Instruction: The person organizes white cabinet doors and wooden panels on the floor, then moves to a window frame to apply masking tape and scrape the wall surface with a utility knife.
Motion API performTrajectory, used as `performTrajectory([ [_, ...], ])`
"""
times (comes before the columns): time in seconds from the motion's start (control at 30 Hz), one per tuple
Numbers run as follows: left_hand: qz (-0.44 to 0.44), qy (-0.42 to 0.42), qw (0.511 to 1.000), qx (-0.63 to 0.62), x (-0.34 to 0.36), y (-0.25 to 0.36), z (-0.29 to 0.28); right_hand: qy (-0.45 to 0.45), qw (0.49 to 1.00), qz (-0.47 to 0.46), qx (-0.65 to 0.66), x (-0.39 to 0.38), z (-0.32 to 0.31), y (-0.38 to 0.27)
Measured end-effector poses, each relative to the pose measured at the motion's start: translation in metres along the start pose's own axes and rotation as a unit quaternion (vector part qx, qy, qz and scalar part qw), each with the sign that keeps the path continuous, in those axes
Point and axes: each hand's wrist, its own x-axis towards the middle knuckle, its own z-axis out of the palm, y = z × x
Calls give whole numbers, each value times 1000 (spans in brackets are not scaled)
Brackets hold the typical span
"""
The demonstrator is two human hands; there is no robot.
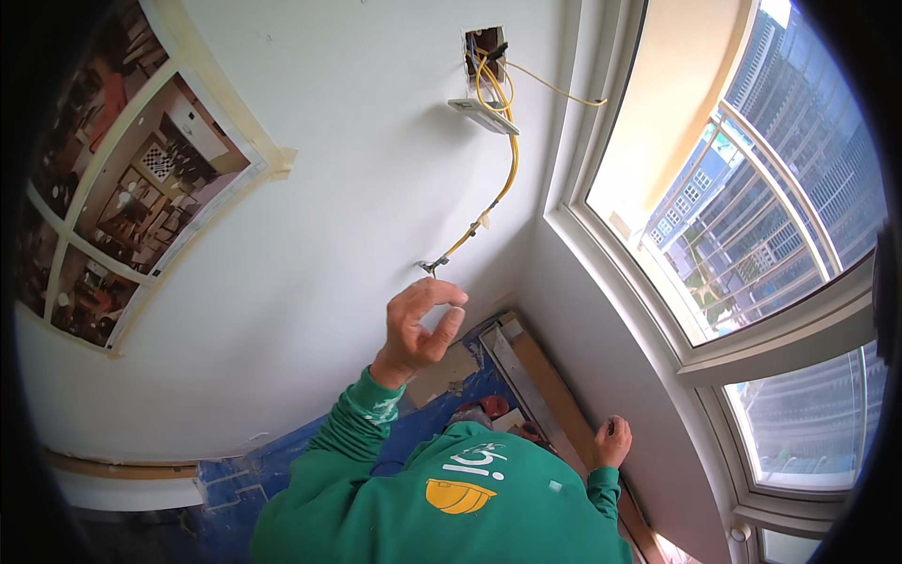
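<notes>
My left hand [420,324] is raised in front of the white wall, thumb and forefinger curved toward each other with a small gap and nothing visible between them. Just above its knuckles dangles the end of a yellow cable [512,169], with a small metal clip-like piece [433,265] there. The cable runs up to a square wall box [485,54], past a white cover plate [484,116] hanging tilted below the box. Down at my right side, my right hand [614,442] has its fingers curled in; a small dark spot shows at them, too small to name.
A large window [742,188] with a sill fills the right side. Taped pictures [150,179] cover the left wall. Below lie blue floor sheeting [244,479] and long boards [540,376] along the wall under the window. A thin yellow wire [554,89] sticks out toward the window frame.
</notes>
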Motion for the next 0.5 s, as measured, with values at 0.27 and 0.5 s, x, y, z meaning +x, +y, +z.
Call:
performTrajectory([
  [0.27,-18,168,957,234,-27,86,-63,-36,986,-158,46,127,-1,0],
  [0.5,-48,232,879,413,-81,129,-136,-14,967,-251,24,234,26,-61],
])
